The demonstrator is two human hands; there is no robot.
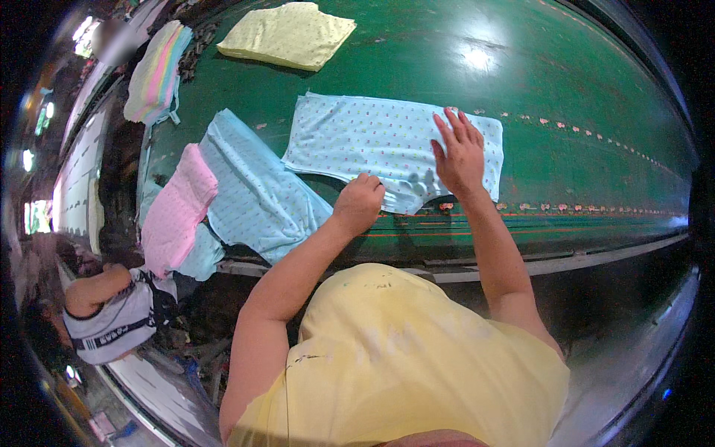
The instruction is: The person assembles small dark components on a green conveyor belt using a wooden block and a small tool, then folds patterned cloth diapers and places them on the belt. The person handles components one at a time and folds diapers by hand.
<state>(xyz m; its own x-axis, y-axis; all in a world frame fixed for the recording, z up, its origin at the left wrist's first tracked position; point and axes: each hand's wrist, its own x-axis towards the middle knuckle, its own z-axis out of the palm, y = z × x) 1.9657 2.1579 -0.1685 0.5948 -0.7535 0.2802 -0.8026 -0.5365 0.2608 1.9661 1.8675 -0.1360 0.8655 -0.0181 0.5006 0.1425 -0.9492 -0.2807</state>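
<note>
A light blue piece of printed cloth (357, 134), cut like a trouser leg, is spread across the green table (573, 82) before me. My left hand (360, 203) is closed at its near edge, with the fingertips pinching the cloth. Flat on the right part of the piece rests my right hand (460, 158), its fingers spread. To the left, a second light blue printed cloth (257, 186) lies at a slant, rumpled at its lower end. A folded pink cloth (179, 212) overlaps its left side.
Farther off sits a stack of pale yellow cloth (287, 36). Striped pastel cloth (155, 71) hangs at the table's far left corner. Another person (112, 316) in a white top is at the lower left. The table's near edge (581, 261) runs in front of me.
</note>
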